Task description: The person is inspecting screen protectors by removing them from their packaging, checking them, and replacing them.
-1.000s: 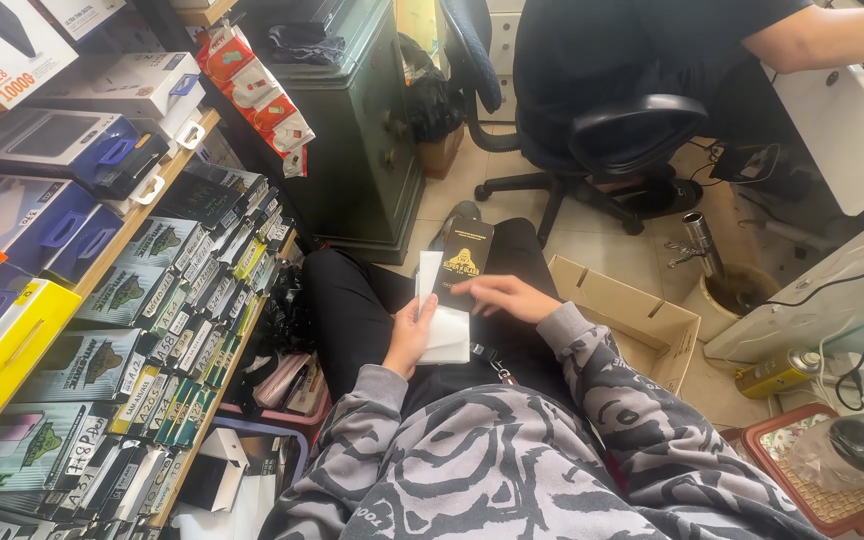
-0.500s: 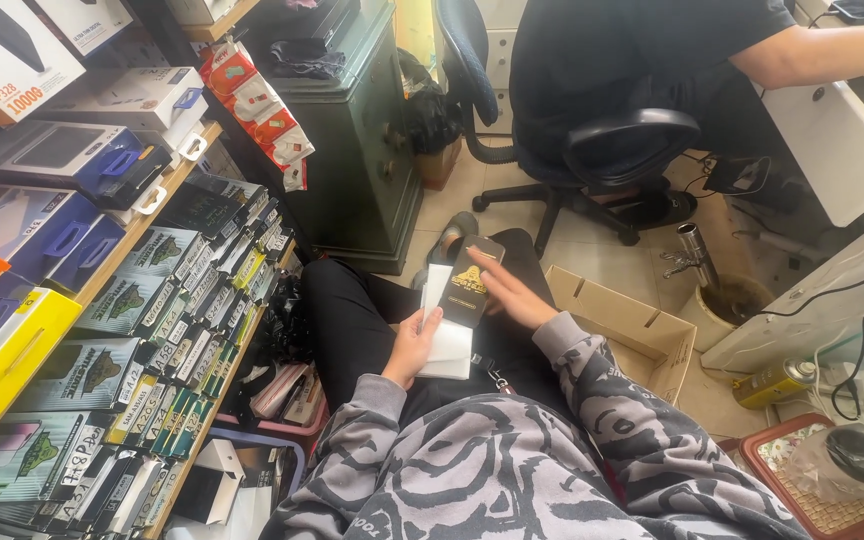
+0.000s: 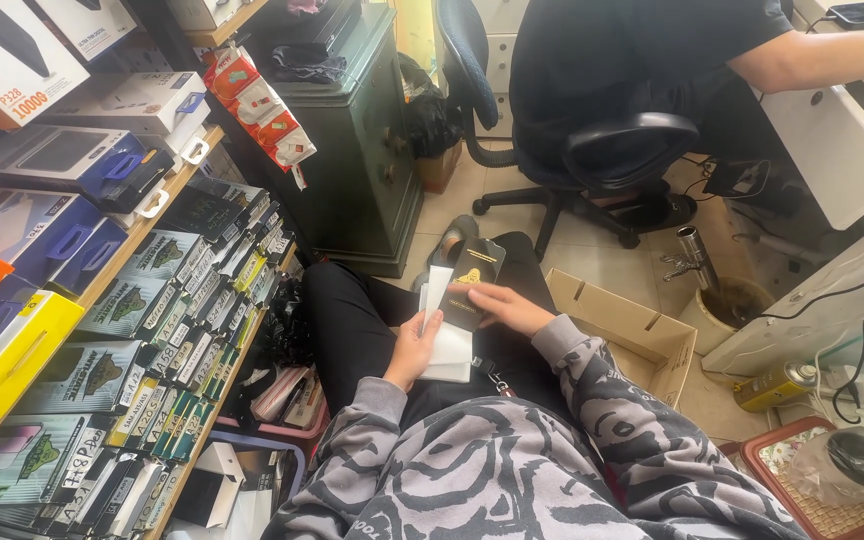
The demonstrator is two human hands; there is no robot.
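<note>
I sit on the floor with black-trousered legs stretched out and grey patterned sleeves. My left hand [image 3: 414, 350] holds a small stack of flat white packets [image 3: 444, 335] upright over my lap. My right hand [image 3: 507, 305] grips a flat black packet with a gold emblem [image 3: 472, 280], pressed against the front of that stack. Both hands meet above my thighs.
Wooden shelves [image 3: 142, 240] on my left hold boxed accessories and rows of thin packets. A dark green cabinet [image 3: 362, 160] stands ahead. A person sits on a black office chair [image 3: 612, 150] at a white desk. An open cardboard box [image 3: 632, 330] lies by my right leg.
My right hand has taken the black packet from beyond the stack and drawn it back against the white packets. The left hand stays put.
</note>
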